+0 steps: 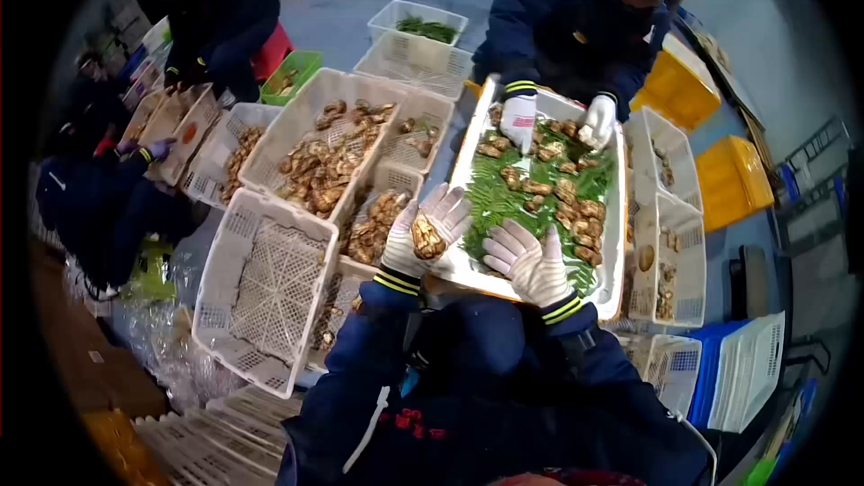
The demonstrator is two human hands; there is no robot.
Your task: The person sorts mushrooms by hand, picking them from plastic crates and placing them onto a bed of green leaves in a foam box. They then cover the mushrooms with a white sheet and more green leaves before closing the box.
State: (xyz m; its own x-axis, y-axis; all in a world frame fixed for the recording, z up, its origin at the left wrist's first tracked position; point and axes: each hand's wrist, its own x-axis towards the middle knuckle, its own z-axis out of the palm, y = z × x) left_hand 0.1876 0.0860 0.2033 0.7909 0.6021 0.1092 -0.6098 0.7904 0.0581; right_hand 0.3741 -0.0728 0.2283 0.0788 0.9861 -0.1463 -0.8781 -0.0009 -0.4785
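A brown-and-white mushroom (427,238), resembling a matsutake, rests on the upturned palm of my left hand (402,245), whose gloved fingers are spread. My right hand (533,268), in a striped glove, is held palm up with the fingers apart and nothing in it. It hovers over the near edge of a white foam box (620,225). Inside that box, several mushrooms (565,189) lie on green fern leaves (490,202). Left of my left hand, a plastic crate holds a pile of mushrooms (373,220).
Across the box, a co-worker's white-gloved hands (519,121) handle mushrooms. A larger mushroom crate (261,157) and a crate with a bare mesh bottom (274,292) stand at left. More crates (679,256) and yellow boxes (733,182) line the right. Other people work at far left.
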